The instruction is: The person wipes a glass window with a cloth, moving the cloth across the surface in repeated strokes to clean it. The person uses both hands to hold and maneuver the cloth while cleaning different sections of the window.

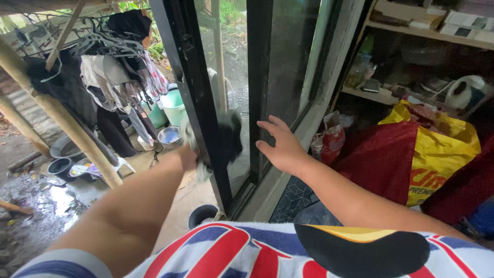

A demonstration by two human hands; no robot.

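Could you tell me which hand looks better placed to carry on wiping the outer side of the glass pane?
Probably the left hand: it reaches past the black frame, holding a cloth against the glass. The right hand is open and empty.

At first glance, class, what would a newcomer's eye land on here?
In the centre, the left hand presses a dark cloth against the glass pane, while the open right hand rests on the black frame. At right sits a big red and yellow bag.

Left hand [188,157] mostly hidden behind dark window frame [198,103], its cloth [226,141] motion-blurred, shelf items indistinct
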